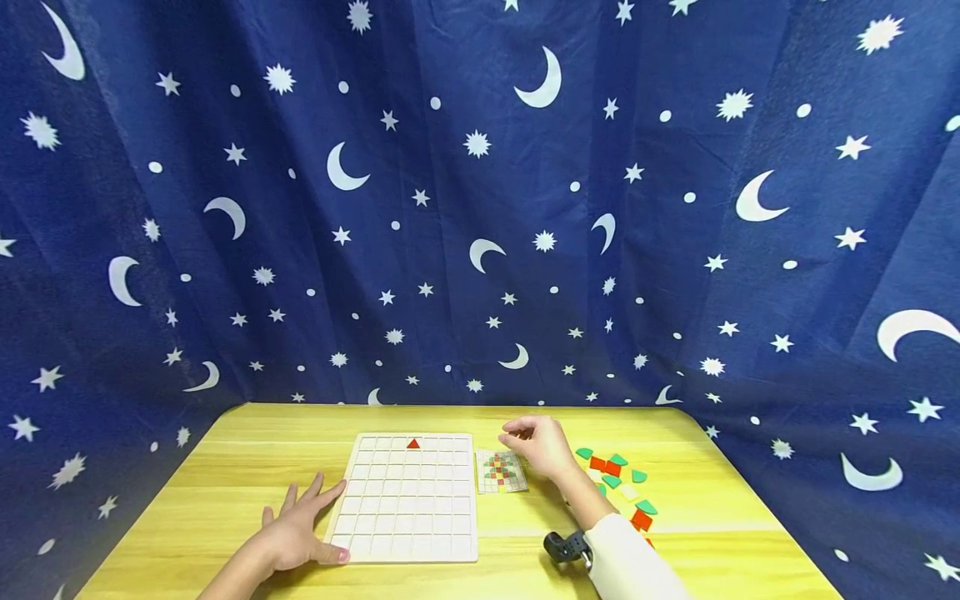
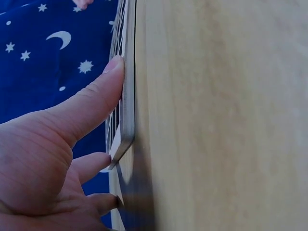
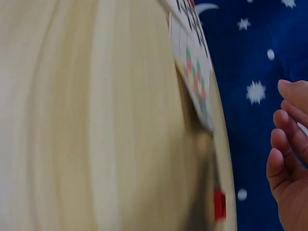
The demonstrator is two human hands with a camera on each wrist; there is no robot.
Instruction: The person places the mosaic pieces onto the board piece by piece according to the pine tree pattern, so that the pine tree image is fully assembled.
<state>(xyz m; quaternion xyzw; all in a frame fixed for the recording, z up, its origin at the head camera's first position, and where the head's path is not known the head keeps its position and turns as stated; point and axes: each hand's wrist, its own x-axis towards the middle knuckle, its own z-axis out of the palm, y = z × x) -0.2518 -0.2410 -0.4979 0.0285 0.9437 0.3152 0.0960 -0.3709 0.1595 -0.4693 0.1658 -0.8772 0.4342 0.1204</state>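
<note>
A white gridded board [image 1: 414,518] lies on the table, with one red triangle piece [image 1: 413,444] in its top row. The left hand [image 1: 298,532] has its fingers spread at the board's left edge; in the left wrist view the thumb [image 2: 98,98] rests on the board's rim [image 2: 127,120]. Over the far side of a pattern card [image 1: 513,482] hovers the right hand [image 1: 542,446]. Its fingers are loosely bent, and the right wrist view shows nothing held in the hand [image 3: 293,159]. The card [image 3: 190,62] shows a red, green and yellow design on a grid.
Several loose pieces lie right of the right forearm, among them a green piece [image 1: 639,477], a red piece [image 1: 641,520] and pale ones. A small black device [image 1: 564,547] is at the right wrist. A blue curtain [image 1: 450,250] hangs behind the wooden table [image 1: 705,550].
</note>
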